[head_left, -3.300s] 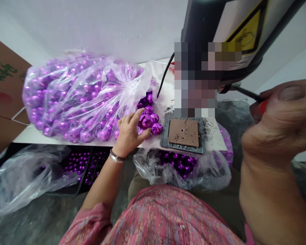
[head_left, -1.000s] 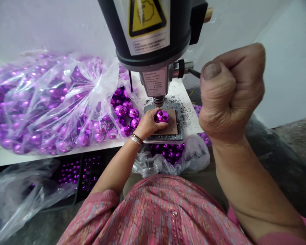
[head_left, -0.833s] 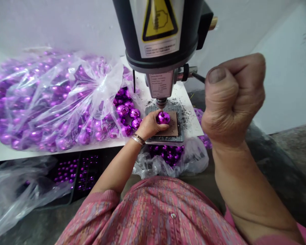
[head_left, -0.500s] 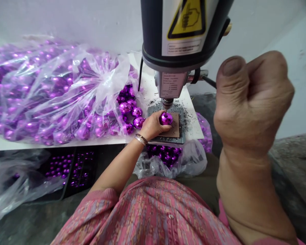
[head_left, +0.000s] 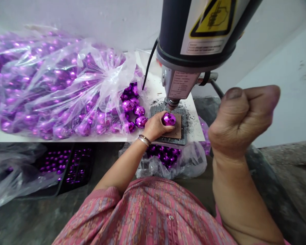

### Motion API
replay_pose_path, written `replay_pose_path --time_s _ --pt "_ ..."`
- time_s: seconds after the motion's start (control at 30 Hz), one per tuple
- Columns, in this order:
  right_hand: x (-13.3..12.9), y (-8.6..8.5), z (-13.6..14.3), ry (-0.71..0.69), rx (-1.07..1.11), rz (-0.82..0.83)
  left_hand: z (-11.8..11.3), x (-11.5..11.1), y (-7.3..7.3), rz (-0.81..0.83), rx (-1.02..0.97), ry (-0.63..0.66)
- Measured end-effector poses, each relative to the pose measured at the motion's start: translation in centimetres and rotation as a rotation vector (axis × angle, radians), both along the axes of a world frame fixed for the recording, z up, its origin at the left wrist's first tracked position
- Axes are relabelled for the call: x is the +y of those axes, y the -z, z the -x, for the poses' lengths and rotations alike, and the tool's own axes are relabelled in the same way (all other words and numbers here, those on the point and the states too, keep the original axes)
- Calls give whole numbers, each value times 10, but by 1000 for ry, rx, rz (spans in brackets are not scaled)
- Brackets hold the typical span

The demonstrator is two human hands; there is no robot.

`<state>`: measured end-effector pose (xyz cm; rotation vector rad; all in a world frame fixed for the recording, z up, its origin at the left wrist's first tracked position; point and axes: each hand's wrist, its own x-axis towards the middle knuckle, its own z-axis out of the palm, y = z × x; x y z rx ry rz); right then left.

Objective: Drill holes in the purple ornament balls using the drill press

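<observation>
My left hand (head_left: 156,126) pinches a shiny purple faceted ball (head_left: 169,119) between thumb and fingers. The ball sits over a brown board (head_left: 177,131) on the grey base plate (head_left: 184,137) of a drill press (head_left: 201,51). Directly above the ball is the chuck (head_left: 173,102), with a thin bit pointing down at it; whether the tip is inside the ball I cannot tell. My right hand (head_left: 242,119) is closed around the end of the press's feed lever (head_left: 216,88), and its grip hides the lever's end.
A large clear bag (head_left: 53,88) of purple balls covers the white table's left side, with several loose balls (head_left: 141,121) at its mouth. Below the table edge are an open bag (head_left: 191,160) of balls and dark trays (head_left: 79,163). Dark shavings (head_left: 190,119) surround the plate.
My right hand has come down with the feed lever. My left hand still holds the ball on the board. The whole view has shifted and tilted slightly.
</observation>
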<state>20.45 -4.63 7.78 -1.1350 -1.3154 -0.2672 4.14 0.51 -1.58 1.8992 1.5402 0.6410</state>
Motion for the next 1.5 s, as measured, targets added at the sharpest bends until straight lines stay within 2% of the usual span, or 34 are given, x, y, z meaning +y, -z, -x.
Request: replay_pose_path --time_s 0.33,0.53,0.6,0.67,0.7,0.8,0.87,0.9,0.97,1.07,1.37,1.43,1.5 --pt "12 22 -4 11 9 -119 1 1 0 20 -61 9" --pt "21 50 -2 -9 -9 -176 1 0 -2 28 -91 16" --pt "23 54 -1 -8 17 -178 1 0 -1 35 -92 10" --pt "21 46 0 7 59 -178 0 -1 0 33 -93 1" --pt "20 36 1 17 76 -180 0 -1 1 31 -96 -3" --pt "16 -12 3 22 97 -112 0 -2 1 35 -112 -13" --pt "16 -47 3 -12 106 112 2 -4 -1 43 -135 -21" --pt "17 -61 2 -47 105 106 3 -7 -2 44 -154 -17" --pt "21 -79 0 -75 97 218 9 -13 -4 30 -199 7" --pt "28 -83 -3 -89 121 231 18 -26 -5 -19 -230 48" --pt "42 -69 -4 -173 234 122 36 -61 1 -128 -93 248" --pt "43 -64 -6 -210 223 99 44 -61 -2 -150 -65 169" --pt "43 -59 -8 -241 195 81 56 -56 -6 -210 -1 -16"
